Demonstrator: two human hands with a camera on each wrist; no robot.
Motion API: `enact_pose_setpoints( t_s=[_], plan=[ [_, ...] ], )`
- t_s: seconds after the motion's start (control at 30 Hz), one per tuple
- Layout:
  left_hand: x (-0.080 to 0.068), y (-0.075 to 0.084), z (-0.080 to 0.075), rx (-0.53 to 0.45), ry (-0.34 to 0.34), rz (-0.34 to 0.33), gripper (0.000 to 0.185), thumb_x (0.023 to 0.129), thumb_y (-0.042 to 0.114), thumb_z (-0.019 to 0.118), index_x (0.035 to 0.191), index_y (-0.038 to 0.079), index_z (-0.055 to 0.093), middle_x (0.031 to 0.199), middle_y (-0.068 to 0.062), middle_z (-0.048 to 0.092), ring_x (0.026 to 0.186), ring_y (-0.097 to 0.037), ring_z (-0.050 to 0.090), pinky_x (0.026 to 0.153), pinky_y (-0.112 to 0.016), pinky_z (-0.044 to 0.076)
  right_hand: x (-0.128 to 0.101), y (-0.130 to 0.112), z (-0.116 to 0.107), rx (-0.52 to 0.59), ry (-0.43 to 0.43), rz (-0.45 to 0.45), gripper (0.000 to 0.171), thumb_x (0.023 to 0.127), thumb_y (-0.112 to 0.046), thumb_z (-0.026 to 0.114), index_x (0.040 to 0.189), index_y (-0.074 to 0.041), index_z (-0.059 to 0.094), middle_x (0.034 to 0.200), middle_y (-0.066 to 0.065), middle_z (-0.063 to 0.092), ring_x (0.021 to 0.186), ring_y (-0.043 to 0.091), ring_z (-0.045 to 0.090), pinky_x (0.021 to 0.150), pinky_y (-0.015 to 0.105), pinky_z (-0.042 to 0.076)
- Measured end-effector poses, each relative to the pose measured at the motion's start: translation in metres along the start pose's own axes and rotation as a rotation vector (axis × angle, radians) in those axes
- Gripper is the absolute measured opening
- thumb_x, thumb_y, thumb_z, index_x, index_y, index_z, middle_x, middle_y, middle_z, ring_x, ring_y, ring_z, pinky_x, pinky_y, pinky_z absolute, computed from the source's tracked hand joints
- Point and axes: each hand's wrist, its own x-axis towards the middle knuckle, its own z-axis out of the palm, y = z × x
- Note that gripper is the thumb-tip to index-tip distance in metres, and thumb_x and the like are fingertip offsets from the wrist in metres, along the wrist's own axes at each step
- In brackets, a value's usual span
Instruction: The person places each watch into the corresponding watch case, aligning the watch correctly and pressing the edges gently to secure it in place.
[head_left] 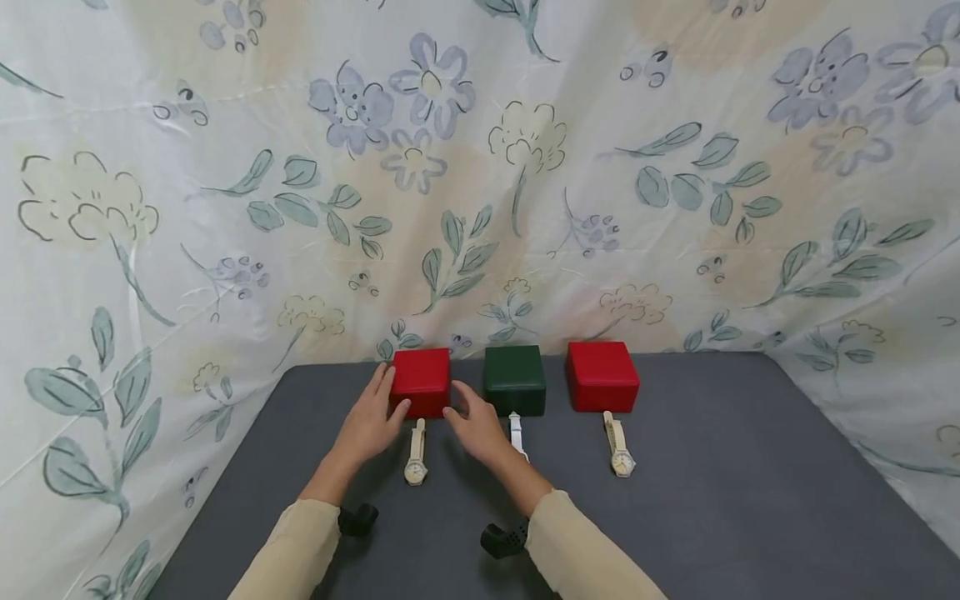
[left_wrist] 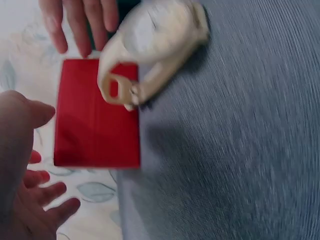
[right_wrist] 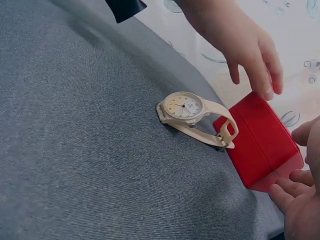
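Note:
A red box sits at the back left of the dark table, between my two hands. My left hand is at its left side, fingers spread, the fingertips at the box's edge in the right wrist view. On the other side my right hand has its fingers loosely bent close to the box; whether they touch it I cannot tell. Just in front of the box lies a cream wristwatch, its strap buckled in a loop and its round dial facing up. Neither hand holds it.
A green box and another red box stand in the same row. A white watch, partly behind my right forearm, lies before the green one. Another cream watch lies before the right box. Floral cloth hangs behind.

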Motion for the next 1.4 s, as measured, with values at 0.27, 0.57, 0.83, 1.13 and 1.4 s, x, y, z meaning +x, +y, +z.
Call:
enact_pose_setpoints(
  t_s=[0.27,0.57,0.83,1.13,1.4],
  plan=[
    [0.016,-0.023,0.009,-0.123,-0.049,0.004,0.076,0.095,0.025,0.059,0.153,0.003,0.015,0.158,-0.021,0.024,0.142,-0.041,0.032,0.110,-0.059,0.033,0.018,0.000,0.005,0.039,0.016,0.011,0.055,0.095,-0.015,0.058,0.146,-0.008,0.038,0.148,0.016,0.046,0.132,0.035,0.050,0.104,0.048,0.045],
    [0.019,-0.033,0.022,-0.244,-0.096,-0.058,0.073,0.096,0.026,0.057,0.153,0.002,0.018,0.153,-0.022,0.035,0.139,-0.040,0.037,0.112,-0.057,0.033,0.029,0.007,0.023,0.150,0.065,0.048,0.065,0.092,-0.013,0.063,0.148,-0.005,0.033,0.148,0.016,0.045,0.135,0.033,0.047,0.107,0.045,0.042],
    [0.016,-0.030,0.026,-0.316,-0.078,-0.102,0.059,0.099,0.029,0.053,0.149,0.006,0.031,0.139,-0.021,0.053,0.124,-0.037,0.055,0.104,-0.055,0.043,0.030,0.012,0.032,0.183,0.104,0.034,0.064,0.091,-0.009,0.063,0.147,-0.001,0.034,0.149,0.017,0.044,0.136,0.031,0.046,0.107,0.044,0.041],
    [0.020,-0.031,0.023,-0.315,-0.081,-0.161,0.055,0.100,0.039,0.048,0.138,-0.001,0.045,0.129,-0.021,0.061,0.111,-0.033,0.062,0.096,-0.052,0.050,0.032,0.015,0.036,0.239,0.150,0.037,0.057,0.094,-0.004,0.058,0.145,0.009,0.034,0.147,0.024,0.043,0.134,0.034,0.046,0.105,0.044,0.042],
    [0.031,-0.029,0.014,-0.312,-0.155,-0.243,0.065,0.100,0.050,0.041,0.137,-0.003,0.047,0.131,-0.023,0.058,0.112,-0.036,0.059,0.097,-0.054,0.049,0.031,0.013,0.040,0.098,0.298,0.025,0.046,0.094,-0.006,0.059,0.137,0.008,0.048,0.132,0.021,0.058,0.124,0.030,0.056,0.101,0.044,0.047]
  ],
)
